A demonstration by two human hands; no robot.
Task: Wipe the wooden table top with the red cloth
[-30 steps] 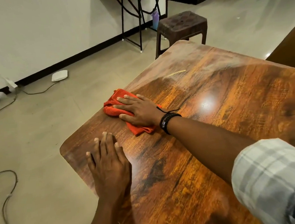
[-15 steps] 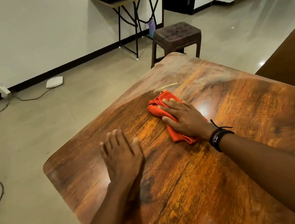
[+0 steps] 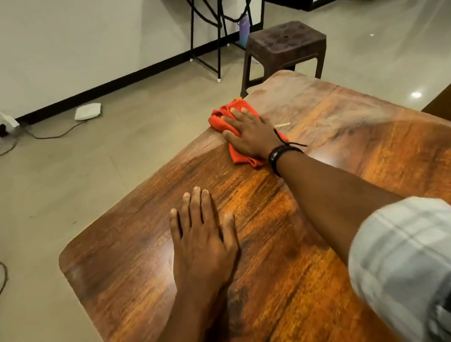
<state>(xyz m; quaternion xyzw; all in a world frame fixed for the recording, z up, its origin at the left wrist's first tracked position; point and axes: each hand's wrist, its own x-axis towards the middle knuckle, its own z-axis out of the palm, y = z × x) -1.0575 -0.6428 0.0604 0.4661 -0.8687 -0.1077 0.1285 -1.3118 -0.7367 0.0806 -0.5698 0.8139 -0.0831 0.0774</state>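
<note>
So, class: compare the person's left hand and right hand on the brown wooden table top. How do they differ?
The right hand presses on the crumpled red cloth; the left hand lies on bare wood of the brown wooden table top. The right reaches to the far edge; the left rests nearer. Only the right wrist wears a black band. Both lie flat, palm down.

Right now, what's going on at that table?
A person is wiping the wooden table. The right hand presses flat on a red cloth near the far left edge. The left hand rests flat on the wood nearer the person. The far part looks dull and dusty, and a small pale sliver lies beside the cloth.
</note>
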